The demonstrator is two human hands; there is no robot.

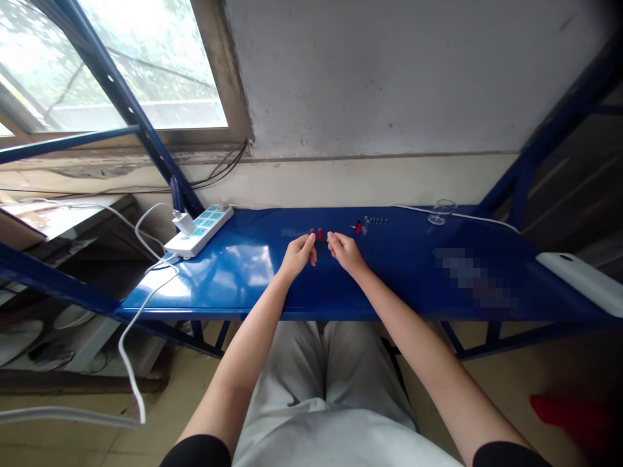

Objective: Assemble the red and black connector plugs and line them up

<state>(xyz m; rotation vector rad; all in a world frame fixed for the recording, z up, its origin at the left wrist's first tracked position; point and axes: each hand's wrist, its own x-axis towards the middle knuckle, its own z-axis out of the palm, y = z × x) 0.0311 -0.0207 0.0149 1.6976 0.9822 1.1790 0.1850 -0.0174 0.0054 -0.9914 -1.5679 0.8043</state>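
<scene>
Here, both hands meet over the middle of the blue desk point(253, 272): the left hand point(296, 254) and the right hand point(344, 250) have their fingers drawn narrow, tips facing, and seem to pinch the two ends of a small dark piece point(322, 240) just above the surface, though it is too small to be sure. Two small red pieces point(315, 232) lie just beyond the fingertips; a row of tiny dark parts point(378, 220) sits near on the right. Work this fine probably goes best with wrists resting on the desk and the piece kept low, well apart from the power strip point(199, 232) and the glass point(441, 211)
</scene>
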